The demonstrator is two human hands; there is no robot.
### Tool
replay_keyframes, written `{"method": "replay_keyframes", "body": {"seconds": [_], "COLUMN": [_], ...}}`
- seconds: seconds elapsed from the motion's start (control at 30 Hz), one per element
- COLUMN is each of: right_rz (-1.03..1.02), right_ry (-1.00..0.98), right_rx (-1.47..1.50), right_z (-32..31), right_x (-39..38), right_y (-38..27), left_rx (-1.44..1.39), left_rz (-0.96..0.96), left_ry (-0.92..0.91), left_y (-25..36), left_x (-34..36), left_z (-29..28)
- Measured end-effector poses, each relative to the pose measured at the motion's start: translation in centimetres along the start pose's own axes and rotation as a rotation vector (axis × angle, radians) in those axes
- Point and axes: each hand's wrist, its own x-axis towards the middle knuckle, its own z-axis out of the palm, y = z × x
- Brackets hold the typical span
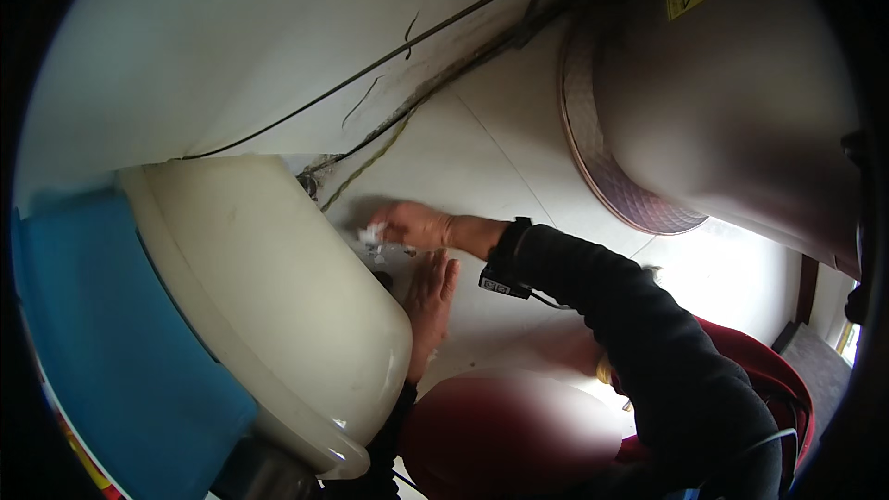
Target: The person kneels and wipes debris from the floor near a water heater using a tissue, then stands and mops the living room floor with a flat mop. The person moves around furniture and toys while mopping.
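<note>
"One white wad point(369, 234) near the pale floor point(505, 185): who has it?"

"The right hand point(417, 225), its fingers bent around it. The wad pokes out past the fingertips, on their left."

"Its long axis?"

"Too small and crumpled to tell."

"And the left hand point(430, 304)?"

"Just nearer the body than the right one, fingers stretched, gripping nothing that I can see. The right hand is the closer to the wad, being on it."

"Any containers?"

"Left of both hands, a cream basin point(282, 282), rounded side toward them. The left hand is right beside it; whether they touch, I can't say. Farther left, a blue thing point(111, 324), perhaps a tub, lies against its rim. The basin's inside is hidden. Well right of the right hand stands a big drum point(732, 111), contents out of sight."
</note>
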Motion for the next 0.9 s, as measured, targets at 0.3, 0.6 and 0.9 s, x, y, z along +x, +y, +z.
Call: {"method": "replay_keyframes", "body": {"seconds": [0.3,0.6,0.9], "right_rz": [0.119,0.226,0.292], "right_ry": [0.649,0.519,0.366], "right_rx": [-0.377,0.126,-0.595], "right_z": [-6.9,-10.8,-5.9], "right_x": [-1.8,-2.2,-5.9], "right_y": [0.5,-3.0,-4.9], "left_rx": [-0.013,-0.066,-0.017], "left_rz": [0.033,0.058,0.031], "left_ry": [0.046,0.105,0.069], "left_y": [0.1,-0.5,-0.5], "left_x": [0.9,0.4,0.1], "left_z": [-1.0,-0.3,0.4]}}
